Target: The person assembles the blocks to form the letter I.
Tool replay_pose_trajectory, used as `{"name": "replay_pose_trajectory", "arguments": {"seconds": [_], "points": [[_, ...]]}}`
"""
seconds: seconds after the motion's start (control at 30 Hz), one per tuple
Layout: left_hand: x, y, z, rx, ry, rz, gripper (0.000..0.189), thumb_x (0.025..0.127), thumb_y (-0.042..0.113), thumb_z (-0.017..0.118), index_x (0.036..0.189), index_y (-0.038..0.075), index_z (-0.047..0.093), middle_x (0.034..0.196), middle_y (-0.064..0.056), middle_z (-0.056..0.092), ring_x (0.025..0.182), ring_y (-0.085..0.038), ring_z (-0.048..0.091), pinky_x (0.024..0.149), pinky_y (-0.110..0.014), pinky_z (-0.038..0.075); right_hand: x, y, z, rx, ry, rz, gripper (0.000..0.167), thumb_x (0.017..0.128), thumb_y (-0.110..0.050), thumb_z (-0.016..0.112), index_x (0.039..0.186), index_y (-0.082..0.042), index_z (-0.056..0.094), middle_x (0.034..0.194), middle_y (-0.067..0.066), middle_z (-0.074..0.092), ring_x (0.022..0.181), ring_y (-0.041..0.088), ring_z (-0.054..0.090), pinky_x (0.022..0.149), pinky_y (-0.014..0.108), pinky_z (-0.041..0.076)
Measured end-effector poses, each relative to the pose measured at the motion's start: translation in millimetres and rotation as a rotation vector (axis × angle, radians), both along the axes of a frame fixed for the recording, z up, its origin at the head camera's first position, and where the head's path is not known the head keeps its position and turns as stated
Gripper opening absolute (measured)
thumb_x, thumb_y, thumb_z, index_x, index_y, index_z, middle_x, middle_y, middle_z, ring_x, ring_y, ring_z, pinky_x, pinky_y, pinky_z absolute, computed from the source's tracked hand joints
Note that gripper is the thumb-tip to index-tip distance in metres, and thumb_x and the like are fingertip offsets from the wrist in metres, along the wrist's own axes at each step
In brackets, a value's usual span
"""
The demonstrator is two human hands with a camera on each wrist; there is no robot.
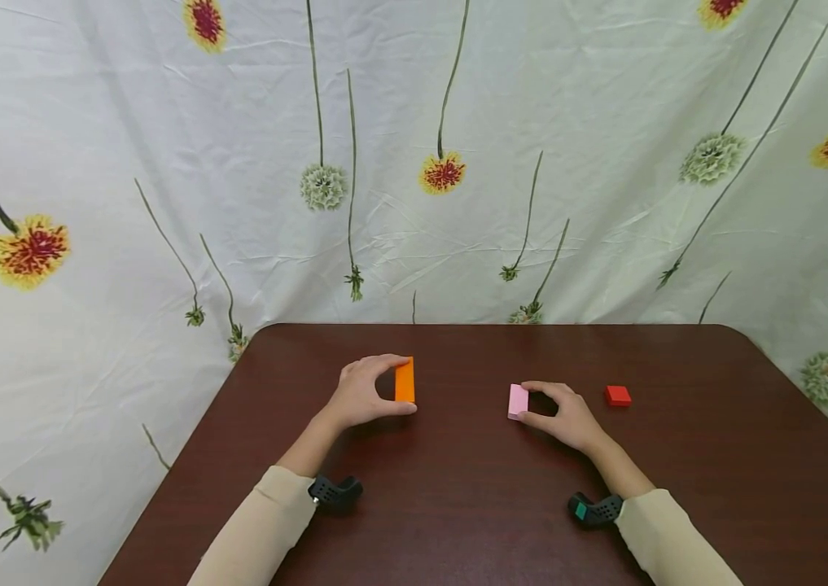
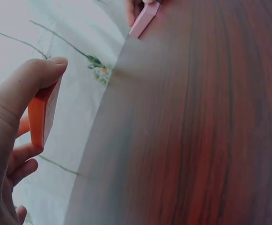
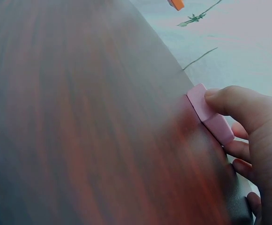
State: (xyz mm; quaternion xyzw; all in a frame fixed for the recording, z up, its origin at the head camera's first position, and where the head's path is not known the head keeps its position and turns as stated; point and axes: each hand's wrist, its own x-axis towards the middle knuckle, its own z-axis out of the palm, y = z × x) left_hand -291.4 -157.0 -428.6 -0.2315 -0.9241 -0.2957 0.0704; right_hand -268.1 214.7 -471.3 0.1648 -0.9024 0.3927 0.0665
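Note:
My left hand [image 1: 364, 394] pinches an orange block [image 1: 404, 381] by its two ends, thumb at the near end and fingers at the far end. In the left wrist view the orange block [image 2: 43, 115] hangs raised above the tabletop. To the right, my right hand [image 1: 566, 417] holds a pink block [image 1: 519, 402] the same way, between thumb and fingertips. The right wrist view shows the pink block [image 3: 210, 115] low at the table surface, thumb on its near end. A small red block [image 1: 618, 396] lies on the table, right of my right hand.
The dark brown wooden table [image 1: 457, 505] has rounded far corners. Behind it hangs a white cloth [image 1: 399, 236] printed with flowers. Both wrists wear dark bands, the left band [image 1: 336, 493] and the right band [image 1: 595, 510], just past cream sleeves.

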Motion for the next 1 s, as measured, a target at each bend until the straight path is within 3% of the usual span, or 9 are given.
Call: {"name": "replay_pose_trajectory", "arguments": {"seconds": [1.0], "points": [[19.2,45.3,7.3,0.004,0.014,-0.041,0.074,0.071,0.049,0.083,0.136,0.024,0.058,0.137,0.003,0.055,0.128,-0.025,0.044,0.104,-0.059,0.02,1.9,0,0.7,-0.005,-0.031,-0.012,0.053,0.084,-0.037,0.075,0.13,-0.014,0.062,0.134,0.016,0.055,0.126,0.038,0.043,0.098,0.063,0.034]]}}
